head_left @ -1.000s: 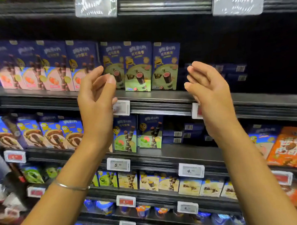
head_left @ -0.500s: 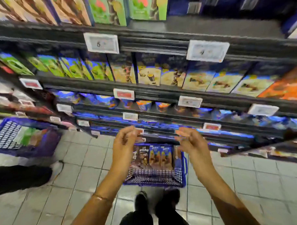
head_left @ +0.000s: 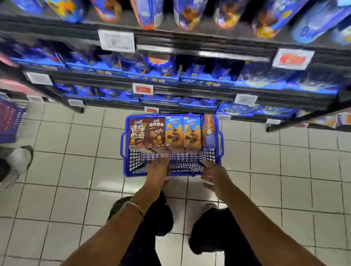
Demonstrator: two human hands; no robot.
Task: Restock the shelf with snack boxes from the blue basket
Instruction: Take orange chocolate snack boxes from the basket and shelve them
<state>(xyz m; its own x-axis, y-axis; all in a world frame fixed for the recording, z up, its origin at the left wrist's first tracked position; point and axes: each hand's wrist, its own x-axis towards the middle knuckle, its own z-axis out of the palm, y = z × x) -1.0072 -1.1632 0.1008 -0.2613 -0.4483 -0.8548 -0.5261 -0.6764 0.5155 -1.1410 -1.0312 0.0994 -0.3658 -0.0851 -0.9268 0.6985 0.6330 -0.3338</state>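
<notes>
One wide-angle head-worn camera, looked steeply down and forward, shelves (head_left: pixel 187 41) crossed the upper frame, tiled floor (head_left: pixel 73 196) filled the lower part, blue basket (head_left: pixel 135 162) lay near at centre

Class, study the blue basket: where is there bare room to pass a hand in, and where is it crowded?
Free: the near half of the blue basket, bare mesh between the snack boxes and the near rim. Crowded: the far side, boxes side by side across its width.

The blue basket (head_left: pixel 132 174) lies open from above, its near half bare; snack boxes (head_left: pixel 164 132) fill its far side; shelves (head_left: pixel 199 92) stand just behind; tiled floor (head_left: pixel 72 176) flanks both sides.
</notes>
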